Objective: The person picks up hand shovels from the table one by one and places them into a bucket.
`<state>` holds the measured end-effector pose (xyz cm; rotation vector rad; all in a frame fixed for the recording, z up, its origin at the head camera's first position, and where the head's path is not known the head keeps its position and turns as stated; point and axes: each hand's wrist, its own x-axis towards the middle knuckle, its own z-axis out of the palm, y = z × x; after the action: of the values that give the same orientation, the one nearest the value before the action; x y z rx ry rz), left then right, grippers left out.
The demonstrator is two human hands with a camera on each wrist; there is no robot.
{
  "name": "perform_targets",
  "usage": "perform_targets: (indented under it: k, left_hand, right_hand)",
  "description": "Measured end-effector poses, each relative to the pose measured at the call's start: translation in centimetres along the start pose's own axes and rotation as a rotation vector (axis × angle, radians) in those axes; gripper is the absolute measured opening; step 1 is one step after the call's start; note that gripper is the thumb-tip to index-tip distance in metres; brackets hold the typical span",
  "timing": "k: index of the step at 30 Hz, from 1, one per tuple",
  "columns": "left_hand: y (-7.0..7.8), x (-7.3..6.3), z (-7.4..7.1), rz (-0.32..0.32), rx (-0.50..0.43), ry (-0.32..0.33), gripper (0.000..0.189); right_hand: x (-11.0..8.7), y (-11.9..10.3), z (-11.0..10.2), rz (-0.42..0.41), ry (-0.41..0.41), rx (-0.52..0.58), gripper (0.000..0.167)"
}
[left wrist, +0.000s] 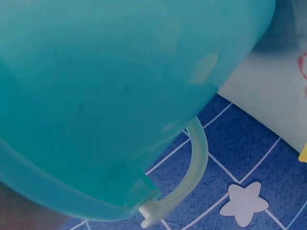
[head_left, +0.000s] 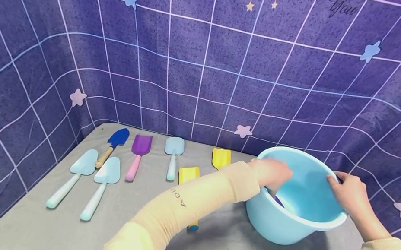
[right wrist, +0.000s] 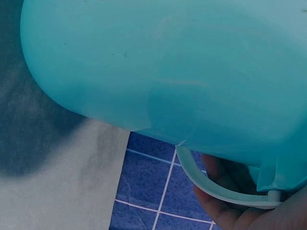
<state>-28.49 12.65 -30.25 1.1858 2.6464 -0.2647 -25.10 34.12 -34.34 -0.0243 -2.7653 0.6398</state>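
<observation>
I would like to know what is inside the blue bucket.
Inside the bucket, a dark purple piece shows just below the left hand. That hand and the bucket's near side hide the rest, so its full shape and any other contents cannot be seen.

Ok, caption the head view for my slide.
Left grip at one side of a light-blue bucket, right grip holding the other, shovels laid out on a gray surface.
</observation>
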Motion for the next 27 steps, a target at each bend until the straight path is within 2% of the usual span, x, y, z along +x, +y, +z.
perform_targets:
  k: [3,8,17,27]
  left_hand:
    - [0.08,0.13,0.21,-0.012,-0.014,-0.007,0.026]
    - [0.21,0.3,0.64,-0.009,0.021,0.005,0.018]
    - [0.41,0.34,0.97,-0.052,0.034,-0.028,0.022]
    - [0.21,-0.12,0.51,-0.036,0.005,-0.008,0.019]
  right_hand:
    - [-0.01,-0.04,0.02,-0.005,0.004,0.0,0.043]
    - [-0.03,-0.08,-0.08,-0.003,0.007,-0.001,0.043]
    - [-0.02,-0.07,0.0,-0.002,0.01,-0.001,0.042]
    - [-0.07,-0.13,0.02,-0.009,0.016,-0.001,0.042]
